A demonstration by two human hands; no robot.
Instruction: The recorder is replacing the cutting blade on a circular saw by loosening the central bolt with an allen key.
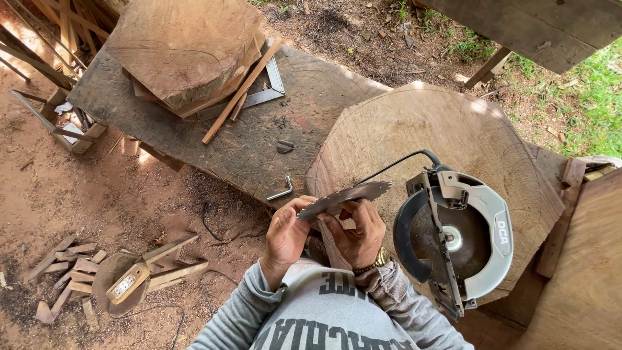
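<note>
The saw blade is a thin, flat, grey metal disc with small sharp teeth all around its edge, and it is seen almost from the side, so it looks like a long sliver. Both hands are clamped on it: the left hand pinches the near end, and the right hand grips it from below, close beside the left one. The blade is held in the air just over the near edge of the big round wood slab. The circular saw lies on its side on that slab, just right of the hands, with its black cord curling over the wood behind the blade. A small bent metal key lies left of the slab on the dark bench. Farther left along the bench sits a stack of wood pieces. I see no boxes or bins holding things.
</note>
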